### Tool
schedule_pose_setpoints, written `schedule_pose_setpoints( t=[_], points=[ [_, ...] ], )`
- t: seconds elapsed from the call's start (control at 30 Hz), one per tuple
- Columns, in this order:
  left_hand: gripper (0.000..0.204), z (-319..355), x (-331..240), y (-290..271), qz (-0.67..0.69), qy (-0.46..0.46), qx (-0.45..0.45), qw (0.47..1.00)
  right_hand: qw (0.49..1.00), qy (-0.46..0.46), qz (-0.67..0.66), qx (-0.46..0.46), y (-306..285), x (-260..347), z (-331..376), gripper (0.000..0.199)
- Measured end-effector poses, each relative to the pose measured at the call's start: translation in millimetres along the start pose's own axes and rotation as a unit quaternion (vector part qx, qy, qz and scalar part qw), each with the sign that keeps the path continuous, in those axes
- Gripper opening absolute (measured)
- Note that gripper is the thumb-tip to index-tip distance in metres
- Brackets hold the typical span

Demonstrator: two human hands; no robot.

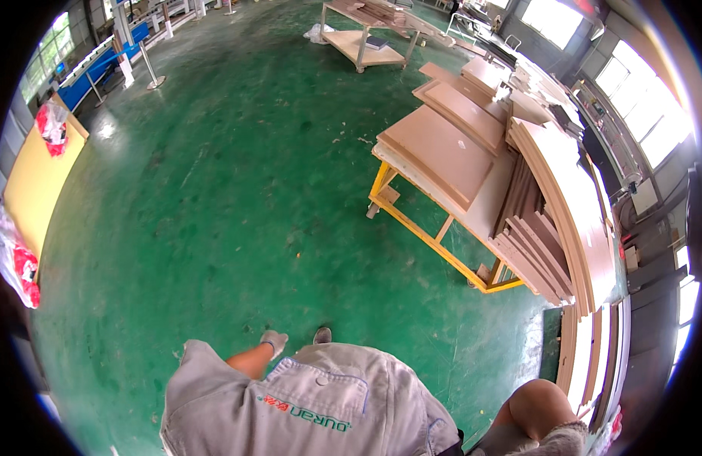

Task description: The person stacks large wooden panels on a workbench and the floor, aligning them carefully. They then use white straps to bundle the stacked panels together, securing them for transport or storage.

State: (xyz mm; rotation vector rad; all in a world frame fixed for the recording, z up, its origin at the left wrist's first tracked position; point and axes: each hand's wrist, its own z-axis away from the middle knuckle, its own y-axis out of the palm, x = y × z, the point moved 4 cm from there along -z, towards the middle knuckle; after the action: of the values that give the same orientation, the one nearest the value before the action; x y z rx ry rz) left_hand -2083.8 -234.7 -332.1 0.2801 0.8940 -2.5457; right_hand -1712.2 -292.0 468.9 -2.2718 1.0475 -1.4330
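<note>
My left hand, in a light grey work glove, hangs in front of me over the green floor. Beside it the tip of one shoe shows. What its fingers do is too small to make out, and no object shows at it. At the lower right my bare right arm is bent. A grey knit glove on my right hand is cut by the lower edge, so its fingers are hidden. Nearest to that side are upright long boards.
A yellow-framed cart at the right carries flat brown panels and stacked strips. Farther off stands another cart. A yellow board with red-and-white plastic bags leans at the left. Blue machinery stands far left.
</note>
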Motion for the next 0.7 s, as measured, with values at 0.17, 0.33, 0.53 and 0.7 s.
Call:
schedule_pose_setpoints(
  t=[0.17,0.33,0.53,0.7],
  points=[
    [0.060,-18,-18,44,-0.139,0.122,0.054,0.981,1.000,0.000,0.005,-0.018,0,5,-4,0.023],
    [0.051,-23,-35,21,0.136,-0.006,0.024,0.990,0.999,0.022,0.019,-0.035,8,15,-1,0.022],
    [0.029,-29,-54,-29,0.146,0.016,-0.054,0.988,0.997,0.029,0.037,-0.068,16,37,26,0.020],
    [0.029,-44,-68,-8,0.150,0.015,-0.010,0.989,0.993,0.046,0.056,-0.093,31,67,48,0.019]
  ],
)
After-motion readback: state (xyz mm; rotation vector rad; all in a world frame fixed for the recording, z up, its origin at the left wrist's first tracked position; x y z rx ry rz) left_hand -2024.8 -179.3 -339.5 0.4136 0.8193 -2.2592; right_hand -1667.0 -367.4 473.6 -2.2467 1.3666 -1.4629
